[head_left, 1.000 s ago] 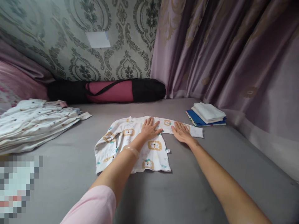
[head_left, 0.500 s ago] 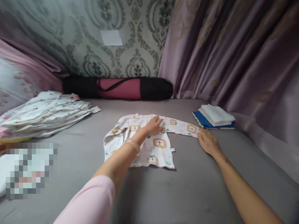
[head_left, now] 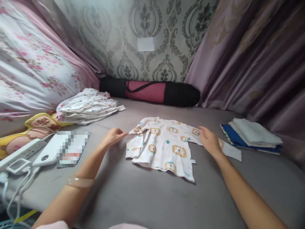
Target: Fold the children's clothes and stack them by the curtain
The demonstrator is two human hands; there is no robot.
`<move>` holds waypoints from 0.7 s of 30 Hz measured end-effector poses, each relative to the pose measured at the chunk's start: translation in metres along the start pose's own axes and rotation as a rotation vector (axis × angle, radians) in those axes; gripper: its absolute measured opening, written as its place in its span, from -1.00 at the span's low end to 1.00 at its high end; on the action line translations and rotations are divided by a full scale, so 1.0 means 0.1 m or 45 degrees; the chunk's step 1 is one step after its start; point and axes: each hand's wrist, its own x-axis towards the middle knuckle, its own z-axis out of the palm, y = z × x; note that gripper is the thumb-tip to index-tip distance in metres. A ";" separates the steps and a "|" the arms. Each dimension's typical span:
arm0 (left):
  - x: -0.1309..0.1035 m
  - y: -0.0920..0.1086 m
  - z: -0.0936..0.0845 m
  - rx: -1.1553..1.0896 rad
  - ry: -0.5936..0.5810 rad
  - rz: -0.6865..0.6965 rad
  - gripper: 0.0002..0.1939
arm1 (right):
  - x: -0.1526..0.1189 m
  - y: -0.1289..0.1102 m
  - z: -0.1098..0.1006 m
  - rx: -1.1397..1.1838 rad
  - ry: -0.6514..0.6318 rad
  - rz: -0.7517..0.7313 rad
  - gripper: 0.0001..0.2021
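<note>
A small long-sleeved shirt point(head_left: 164, 143), white with tan lion faces and green leaves, lies spread on the grey bed sheet point(head_left: 147, 197). Its left-side sleeve is bent down along the body, while the other stretches out to the right. With fingertips pinched together, my left hand point(head_left: 114, 137) holds the outer edge of the bent sleeve. My right hand point(head_left: 210, 141) is closed on the middle of the outstretched sleeve, hiding part of it; the cuff shows beyond my wrist.
A pile of patterned clothes point(head_left: 88, 106) lies back left, and folded cloths point(head_left: 254, 132) are stacked right. Along the wall rests a black and maroon long bag point(head_left: 145, 91). At left are a yellow cushion point(head_left: 43, 124), a power strip point(head_left: 26, 152) with cables and a white device point(head_left: 47, 152).
My left hand has left the shirt's chest for the left-side sleeve edge. My right hand has shifted from the cuff up to mid-sleeve and curled. The view has turned left.
</note>
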 end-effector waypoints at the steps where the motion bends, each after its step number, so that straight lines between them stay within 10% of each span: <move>1: -0.07 -0.01 0.01 -0.012 -0.055 -0.033 -0.50 | 0.08 -0.25 0.15 0.067 -0.102 -0.090 -0.59; 9: -0.29 0.18 0.29 0.106 -0.090 -0.079 -0.53 | 0.39 -1.67 1.27 -0.016 -0.585 -0.426 -0.57; 15: -0.16 0.14 0.26 0.109 0.013 0.052 -0.87 | 0.36 -1.75 1.49 -0.183 -0.533 -0.283 -0.49; 21: 0.06 0.00 -0.12 0.607 0.654 0.580 -0.78 | 0.33 -1.74 1.50 -0.207 -0.509 -0.310 -0.47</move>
